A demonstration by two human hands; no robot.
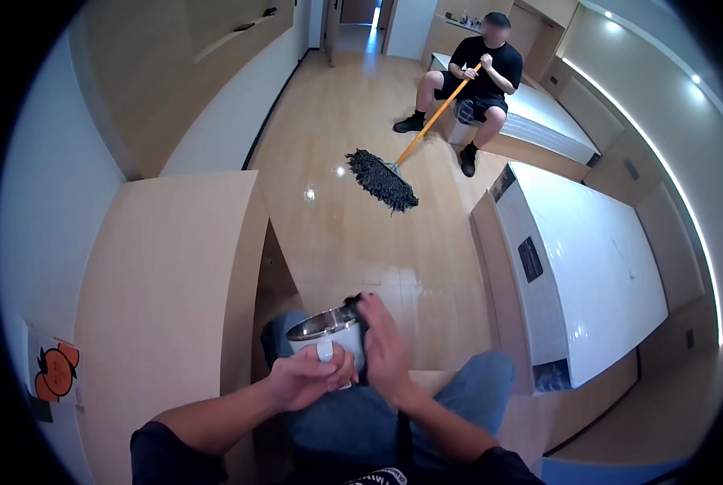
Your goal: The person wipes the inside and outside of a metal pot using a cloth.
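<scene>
The left hand (311, 376) grips the white, round mug with a silver metal lining (339, 335) at its handle; the mug is held above the lap in blue denim jeans (341, 428), right of the pale wooden desk (163, 250). The right hand (386, 352), partly extended, is at the mug's right side by a small black piece (351, 300); whether it grips that is unclear. A push from the right could twist the mug in its one-handed hold, and a loose grip could drop it. Bare metal wall shows inside; the bottom is hidden, so any contents, and spill risk, are uncertain.
</scene>
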